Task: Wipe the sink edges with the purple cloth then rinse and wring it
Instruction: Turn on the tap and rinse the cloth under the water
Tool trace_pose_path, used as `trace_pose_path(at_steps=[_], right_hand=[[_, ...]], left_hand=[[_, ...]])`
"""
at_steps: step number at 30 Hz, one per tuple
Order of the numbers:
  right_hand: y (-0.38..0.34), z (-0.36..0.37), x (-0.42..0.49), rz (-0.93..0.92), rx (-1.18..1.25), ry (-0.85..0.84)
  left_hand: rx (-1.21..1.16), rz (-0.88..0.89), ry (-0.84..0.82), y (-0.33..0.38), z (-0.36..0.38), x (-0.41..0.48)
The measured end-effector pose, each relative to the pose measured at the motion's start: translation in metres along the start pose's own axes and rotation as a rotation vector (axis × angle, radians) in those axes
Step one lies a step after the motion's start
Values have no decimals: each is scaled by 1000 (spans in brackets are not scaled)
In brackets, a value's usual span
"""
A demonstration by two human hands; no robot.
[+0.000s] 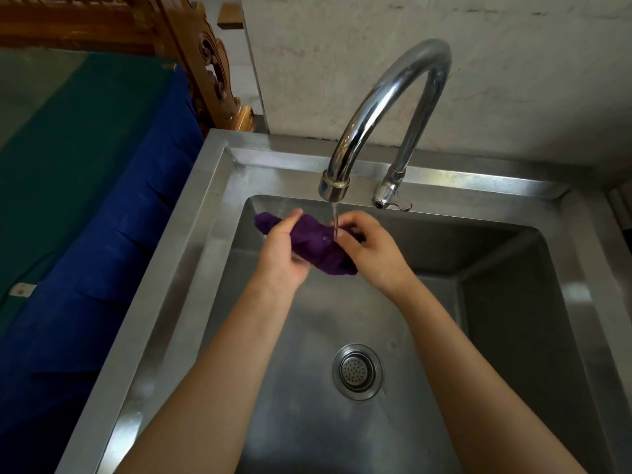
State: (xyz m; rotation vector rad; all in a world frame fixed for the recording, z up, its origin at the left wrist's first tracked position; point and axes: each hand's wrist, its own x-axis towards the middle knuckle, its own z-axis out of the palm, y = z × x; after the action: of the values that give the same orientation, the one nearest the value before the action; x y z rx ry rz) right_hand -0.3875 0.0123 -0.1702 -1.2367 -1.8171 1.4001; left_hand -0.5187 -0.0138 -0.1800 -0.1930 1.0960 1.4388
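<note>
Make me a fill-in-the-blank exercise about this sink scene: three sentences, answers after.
1. The left hand and the right hand both hold a bunched cloth coloured ______.
2. Water from the tap falls onto the ______.
3. In the sink, of drain and tap, the one nearer the person is the ______.

Missing words: purple; cloth; drain.

Stainless steel sink [191, 254], chrome faucet [386, 94] mounted on its rear rim. Round drain strainer [357, 371] in the basin floor, in front of the faucet. Left of the faucet, table [68, 131] draped in blue cloth [113, 268].
</note>
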Motion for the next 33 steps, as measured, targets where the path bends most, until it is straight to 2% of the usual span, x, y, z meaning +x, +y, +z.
trace_pose_path(at_steps=[2, 4, 5, 7, 9, 12, 14, 17, 20, 25, 28, 33], right_hand=[[-2, 7, 0, 165, 47, 87], [-7, 15, -5, 351, 279, 24], [-8, 16, -9, 392, 363, 14], [-8, 16, -13, 384, 341, 34], [-5, 13, -13, 325, 168, 78], [-9, 6, -12, 116, -182, 152], [-18, 6, -16, -26, -354, 132], [-33, 18, -23, -207, -493, 111], [-42, 30, -24, -267, -564, 186], [-40, 34, -10, -137, -652, 264], [-38, 30, -3, -55, -643, 311], [-33, 19, 12, 195, -363, 277]], left_hand=[[7, 66, -8, -4, 9, -4], [48, 71, -60, -11, 15, -11], [65, 82, -77, -13, 17, -13], [87, 114, -83, -11, 16, -13], [92, 118, -79, -6, 9, -10], [119, 96, -75, -1, -2, -3], [206, 53, -72, -1, -3, 1], [361, -4, -122, -7, 0, 5], [357, 34, -139, -17, 4, 3], [354, 74, -107, -22, 20, -12], [403, 147, 43, -20, 27, -12], [683, 367, 256, -21, 24, -7]])
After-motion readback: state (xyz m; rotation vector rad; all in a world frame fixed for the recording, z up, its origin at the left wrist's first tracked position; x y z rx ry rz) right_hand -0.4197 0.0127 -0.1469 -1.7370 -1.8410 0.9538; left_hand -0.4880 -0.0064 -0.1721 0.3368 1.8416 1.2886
